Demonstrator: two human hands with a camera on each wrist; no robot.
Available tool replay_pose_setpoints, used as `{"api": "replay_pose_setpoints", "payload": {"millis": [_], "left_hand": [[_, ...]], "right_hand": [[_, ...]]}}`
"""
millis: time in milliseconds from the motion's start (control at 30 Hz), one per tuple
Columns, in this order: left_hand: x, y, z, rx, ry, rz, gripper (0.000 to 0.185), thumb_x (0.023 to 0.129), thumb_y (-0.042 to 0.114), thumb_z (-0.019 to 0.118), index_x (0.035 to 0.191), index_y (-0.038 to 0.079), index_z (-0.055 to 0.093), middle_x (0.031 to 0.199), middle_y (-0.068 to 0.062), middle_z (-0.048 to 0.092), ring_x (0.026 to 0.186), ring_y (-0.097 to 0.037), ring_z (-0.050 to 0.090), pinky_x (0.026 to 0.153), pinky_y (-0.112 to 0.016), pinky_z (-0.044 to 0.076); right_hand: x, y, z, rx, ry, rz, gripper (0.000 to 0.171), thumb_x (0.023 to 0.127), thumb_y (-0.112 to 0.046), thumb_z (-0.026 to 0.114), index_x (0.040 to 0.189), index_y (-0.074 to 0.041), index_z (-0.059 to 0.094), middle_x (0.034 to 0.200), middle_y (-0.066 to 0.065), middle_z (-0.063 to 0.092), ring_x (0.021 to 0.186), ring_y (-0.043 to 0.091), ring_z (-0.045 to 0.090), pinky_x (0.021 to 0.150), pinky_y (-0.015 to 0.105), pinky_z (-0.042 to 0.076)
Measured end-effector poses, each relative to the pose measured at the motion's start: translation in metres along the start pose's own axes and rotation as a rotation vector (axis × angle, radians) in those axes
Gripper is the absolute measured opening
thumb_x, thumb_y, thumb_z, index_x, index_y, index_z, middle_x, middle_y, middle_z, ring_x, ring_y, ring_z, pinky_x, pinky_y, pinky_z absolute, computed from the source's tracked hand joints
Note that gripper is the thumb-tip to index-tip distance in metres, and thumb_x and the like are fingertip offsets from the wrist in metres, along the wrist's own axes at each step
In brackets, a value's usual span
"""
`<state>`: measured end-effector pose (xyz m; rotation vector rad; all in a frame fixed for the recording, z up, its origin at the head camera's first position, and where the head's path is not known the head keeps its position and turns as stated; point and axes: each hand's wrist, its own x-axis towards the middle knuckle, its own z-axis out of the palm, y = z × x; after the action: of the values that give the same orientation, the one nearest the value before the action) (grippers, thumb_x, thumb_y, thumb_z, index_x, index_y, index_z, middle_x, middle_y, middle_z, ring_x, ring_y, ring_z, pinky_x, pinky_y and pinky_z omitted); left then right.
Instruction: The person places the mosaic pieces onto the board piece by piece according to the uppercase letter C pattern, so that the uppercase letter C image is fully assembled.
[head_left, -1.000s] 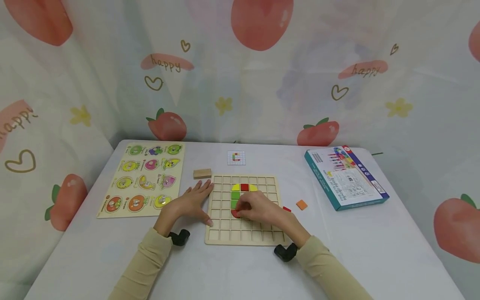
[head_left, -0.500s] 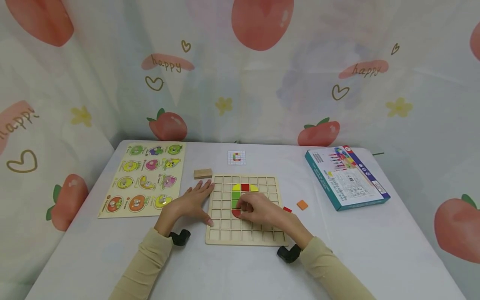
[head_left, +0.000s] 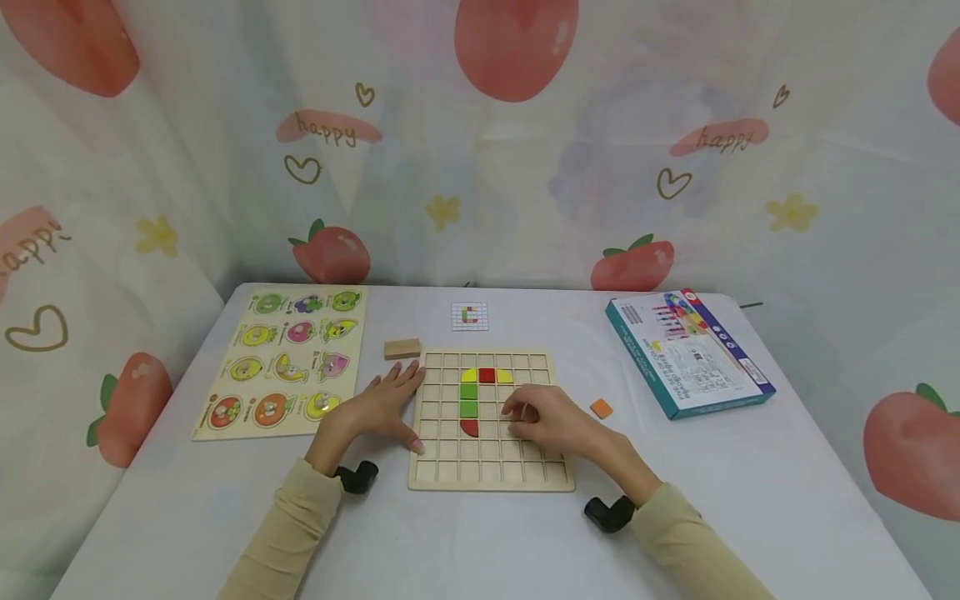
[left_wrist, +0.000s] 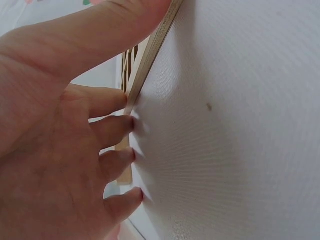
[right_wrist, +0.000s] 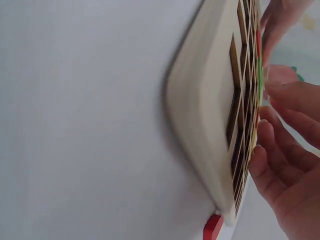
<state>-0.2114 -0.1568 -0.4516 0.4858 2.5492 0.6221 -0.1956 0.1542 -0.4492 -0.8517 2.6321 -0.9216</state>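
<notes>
A wooden grid board [head_left: 442, 475] lies between the hands. Set in its cells are two green squares [head_left: 468, 408], a red square [head_left: 487, 376], two yellow rounded pieces [head_left: 469, 376] and a red quarter-round piece [head_left: 469, 428]. My left hand [head_left: 382, 404] rests with fingers spread on the table, thumb and fingertips against the board's left edge. Over the right half of the board is my right hand [head_left: 551, 421], fingers loosely bent, thumb and forefinger apart, nothing visible between them. In the right wrist view a red piece [right_wrist: 213, 227] lies beside the board's corner.
An orange square [head_left: 601, 408] lies right of the board, and a wooden block [head_left: 402, 348] near its upper left corner. Behind it is a small pattern card [head_left: 469, 316]. A fruit puzzle board [head_left: 255, 390] lies at left, a teal-edged box [head_left: 690, 354] at right.
My right hand has drawn off to the right from the red quarter-round piece, which now shows fully in its cell. My left hand stays at the board's edge.
</notes>
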Motion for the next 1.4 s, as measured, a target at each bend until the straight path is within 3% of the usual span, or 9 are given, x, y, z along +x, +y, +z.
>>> {"api": "replay_pose_setpoints", "payload": {"millis": [533,900,1167,1400], "left_hand": [[-0.001,-0.001,0.000,-0.003,0.007,0.011,0.122,0.074,0.040,0.092,0.164,0.004,0.019,0.174,-0.014,0.009,0.161,-0.038,-0.002,0.129,-0.060,0.003],[-0.002,0.000,0.000,-0.005,0.009,0.017,0.122,0.074,0.040,0.092,0.164,0.003,0.019,0.174,-0.014,0.009,0.161,-0.037,-0.001,0.129,-0.060,0.004],[-0.002,0.000,0.000,-0.008,0.008,0.012,0.122,0.074,0.039,0.092,0.164,0.003,0.019,0.174,-0.014,0.009,0.161,-0.037,-0.002,0.129,-0.060,0.003],[-0.003,0.001,0.000,0.002,0.009,0.012,0.122,0.074,0.039,0.092,0.164,0.003,0.018,0.174,-0.014,0.009,0.161,-0.038,-0.001,0.129,-0.060,0.004]], "right_hand": [[-0.033,0.034,-0.021,-0.042,0.098,0.001,0.018,0.090,-0.005,0.075,0.107,-0.006,0.073,0.089,-0.005,0.066,0.078,0.009,0.056,0.067,0.021,0.050],[-0.052,0.056,-0.036,-0.054,0.129,0.091,0.023,0.089,-0.004,0.076,0.111,-0.008,0.073,0.096,0.000,0.069,0.082,0.012,0.055,0.068,0.020,0.049],[-0.063,0.069,-0.051,-0.008,0.147,0.225,0.027,0.092,-0.013,0.076,0.118,-0.010,0.071,0.102,0.000,0.070,0.087,0.017,0.058,0.072,0.019,0.052],[-0.067,0.083,-0.058,0.010,0.179,0.269,0.030,0.093,-0.017,0.077,0.120,-0.006,0.071,0.103,0.005,0.071,0.088,0.018,0.060,0.070,0.019,0.053]]}}
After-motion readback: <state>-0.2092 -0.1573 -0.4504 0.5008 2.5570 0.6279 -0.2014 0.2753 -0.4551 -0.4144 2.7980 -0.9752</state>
